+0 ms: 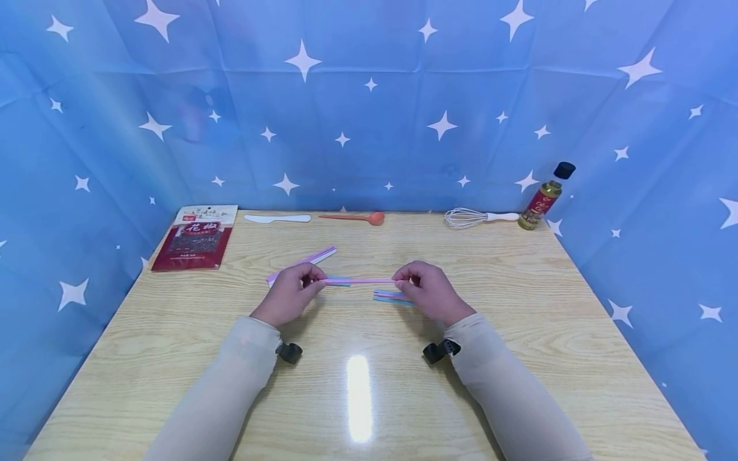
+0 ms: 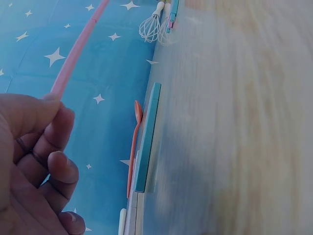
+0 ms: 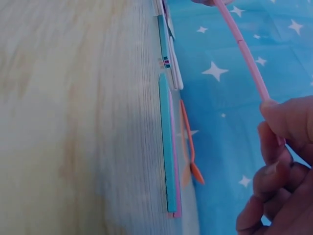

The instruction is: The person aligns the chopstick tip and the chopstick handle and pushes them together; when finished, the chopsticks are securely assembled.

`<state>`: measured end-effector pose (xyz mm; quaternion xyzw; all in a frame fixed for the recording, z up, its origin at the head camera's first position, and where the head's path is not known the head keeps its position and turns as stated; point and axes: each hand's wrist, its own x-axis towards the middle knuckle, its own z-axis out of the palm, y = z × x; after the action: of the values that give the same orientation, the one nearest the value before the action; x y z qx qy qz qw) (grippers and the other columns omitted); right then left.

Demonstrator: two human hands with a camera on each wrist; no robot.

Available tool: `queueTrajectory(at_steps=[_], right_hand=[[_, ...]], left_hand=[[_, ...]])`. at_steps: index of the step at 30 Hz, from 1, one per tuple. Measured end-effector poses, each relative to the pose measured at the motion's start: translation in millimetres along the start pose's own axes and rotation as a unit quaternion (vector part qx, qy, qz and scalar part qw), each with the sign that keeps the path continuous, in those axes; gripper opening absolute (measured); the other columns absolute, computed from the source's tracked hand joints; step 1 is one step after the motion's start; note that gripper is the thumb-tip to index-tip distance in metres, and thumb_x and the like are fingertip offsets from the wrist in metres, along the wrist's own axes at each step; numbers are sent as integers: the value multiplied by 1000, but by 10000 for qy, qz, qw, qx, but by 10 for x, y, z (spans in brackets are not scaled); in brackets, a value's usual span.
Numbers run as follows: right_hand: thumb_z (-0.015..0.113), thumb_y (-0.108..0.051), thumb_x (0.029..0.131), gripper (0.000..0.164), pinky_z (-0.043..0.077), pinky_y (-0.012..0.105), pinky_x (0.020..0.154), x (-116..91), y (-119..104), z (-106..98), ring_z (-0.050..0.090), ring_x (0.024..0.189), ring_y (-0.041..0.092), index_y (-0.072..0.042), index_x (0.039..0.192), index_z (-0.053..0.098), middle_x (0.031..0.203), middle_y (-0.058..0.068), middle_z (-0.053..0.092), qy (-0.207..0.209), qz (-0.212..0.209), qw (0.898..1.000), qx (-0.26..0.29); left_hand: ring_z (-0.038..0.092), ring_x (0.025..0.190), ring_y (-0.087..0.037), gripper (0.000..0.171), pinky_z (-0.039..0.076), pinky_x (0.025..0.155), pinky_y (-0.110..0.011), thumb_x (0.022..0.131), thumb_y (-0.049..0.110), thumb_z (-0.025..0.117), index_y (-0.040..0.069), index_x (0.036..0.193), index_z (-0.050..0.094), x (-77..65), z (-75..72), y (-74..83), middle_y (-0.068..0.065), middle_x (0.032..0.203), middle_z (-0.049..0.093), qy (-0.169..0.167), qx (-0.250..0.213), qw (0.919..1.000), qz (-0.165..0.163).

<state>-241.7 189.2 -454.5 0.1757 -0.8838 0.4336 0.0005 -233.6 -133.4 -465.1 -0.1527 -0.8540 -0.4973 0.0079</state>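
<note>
A thin pink stick (image 1: 360, 280) with a fine seam across it is stretched level between both hands, raised over the table. My left hand (image 1: 291, 293) pinches its left end between thumb and forefinger, other fingers loosely curled in the left wrist view. At the opposite end, the thumb and forefinger of my right hand (image 1: 431, 291) pinch it too. Beneath the stick, near the left fingers, lies a blue stick (image 1: 340, 283). Blue and pink sticks (image 1: 387, 296) lie side by side, partly hidden by the right hand. Purple and white sticks (image 1: 314, 257) lie slanted behind the left hand.
Along the table's (image 1: 519, 358) back edge are a red spice packet (image 1: 193, 240), a white knife (image 1: 278, 218), an orange spoon (image 1: 375, 218), a whisk (image 1: 469, 218) and an oil bottle (image 1: 539, 205). A blue star-patterned curtain (image 1: 369, 141) surrounds the back and sides.
</note>
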Motion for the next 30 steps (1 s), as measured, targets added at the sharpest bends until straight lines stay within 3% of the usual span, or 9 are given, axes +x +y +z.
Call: queueTrajectory(at_steps=[6, 12, 16, 20, 25, 30], right_hand=[[70, -4, 100, 9, 42, 28, 64, -5, -19, 18, 50, 72, 20, -9, 104, 76, 83, 3, 61, 125, -162, 9996, 207], [70, -4, 100, 8, 44, 27, 65, -12, -51, 49, 51, 73, 21, -9, 104, 76, 83, 4, 63, 149, -187, 9990, 378], [70, -5, 100, 8, 44, 28, 65, -22, -67, 42, 51, 73, 21, -10, 104, 76, 84, 3, 63, 123, -88, 9990, 417], [71, -10, 101, 9, 44, 29, 64, -6, -55, 14, 52, 74, 22, -10, 108, 76, 86, 3, 63, 58, 85, 9990, 424], [71, -15, 101, 22, 44, 30, 63, 30, 10, -27, 52, 76, 24, -6, 121, 74, 91, 5, 61, 166, 176, 9981, 572], [72, -15, 101, 26, 45, 29, 62, 37, 72, -45, 54, 76, 23, -1, 124, 72, 94, 6, 62, 162, 146, 9975, 678]], left_hand=[[53, 84, -20, 4, 44, 74, -29, 103, 11, 69, 9, 102, 74, -4, -6, 8, -2, 90, 65, 124, -80, 9998, 104], [51, 80, -22, 6, 43, 69, -27, 103, 10, 68, 8, 104, 74, -21, -19, 47, -6, 94, 67, 206, -232, 9995, 66], [50, 77, -23, 6, 42, 67, -27, 104, 10, 67, 8, 104, 74, -27, -28, 62, -6, 95, 67, 223, -214, 9995, 55], [54, 85, -22, 6, 45, 73, -29, 104, 13, 67, 11, 104, 73, -6, -68, 24, -4, 94, 67, 204, -137, 9997, -32], [56, 88, -24, 11, 48, 75, -32, 105, 15, 65, 6, 109, 71, 40, -248, -143, -10, 97, 64, 610, -136, 9973, -390], [55, 90, -22, 17, 45, 77, -31, 106, 15, 63, 3, 114, 70, 54, -434, -356, -12, 102, 64, 1300, 51, 9859, -1048]])
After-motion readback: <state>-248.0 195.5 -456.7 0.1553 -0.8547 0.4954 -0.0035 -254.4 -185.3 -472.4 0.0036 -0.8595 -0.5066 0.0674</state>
